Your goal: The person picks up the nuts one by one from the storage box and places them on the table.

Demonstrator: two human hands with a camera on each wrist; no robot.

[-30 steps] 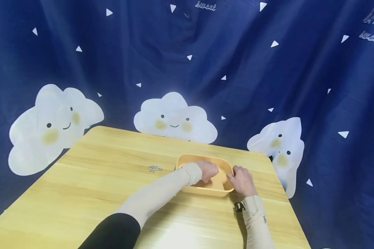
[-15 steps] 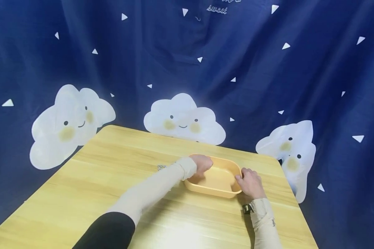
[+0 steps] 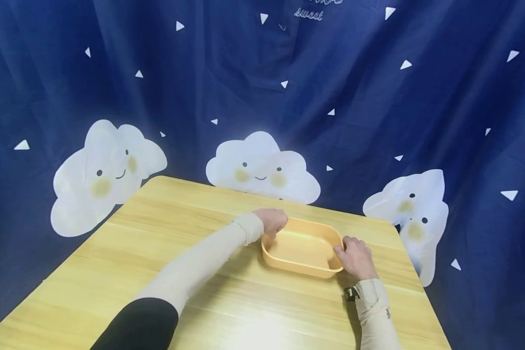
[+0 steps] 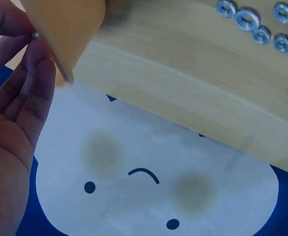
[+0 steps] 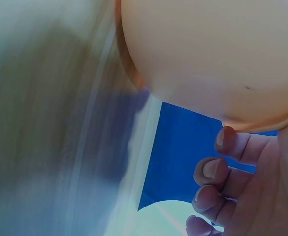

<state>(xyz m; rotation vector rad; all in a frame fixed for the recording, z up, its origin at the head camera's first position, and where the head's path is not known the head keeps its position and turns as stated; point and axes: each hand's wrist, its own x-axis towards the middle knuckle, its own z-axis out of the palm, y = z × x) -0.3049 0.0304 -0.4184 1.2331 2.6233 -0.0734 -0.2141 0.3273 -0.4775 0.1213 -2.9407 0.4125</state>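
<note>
A shallow orange-yellow plastic tray [image 3: 304,250] lies on the wooden table. At its left rim is my left hand [image 3: 272,222], thumb and fingers pinching a small shiny silver piece [image 4: 36,35], which looks like a metal nut and is mostly hidden by the fingertips. My right hand [image 3: 356,256] grips the tray's right end, thumb over the rim and fingers outside. In the right wrist view the curled fingers of that hand [image 5: 242,172] show beside the tray wall [image 5: 217,64]. Several ring-shaped silver nuts [image 4: 247,19] lie on the table in the left wrist view; the left sleeve hides them in the head view.
The wooden table [image 3: 157,233] extends left of and in front of the tray. Behind it hangs a dark blue curtain [image 3: 245,73] with white clouds. A black wrist device [image 3: 351,293] sits at the right cuff.
My left hand has moved left from inside the tray to its left rim. The head view has shifted slightly. My right hand keeps its hold on the tray's right end.
</note>
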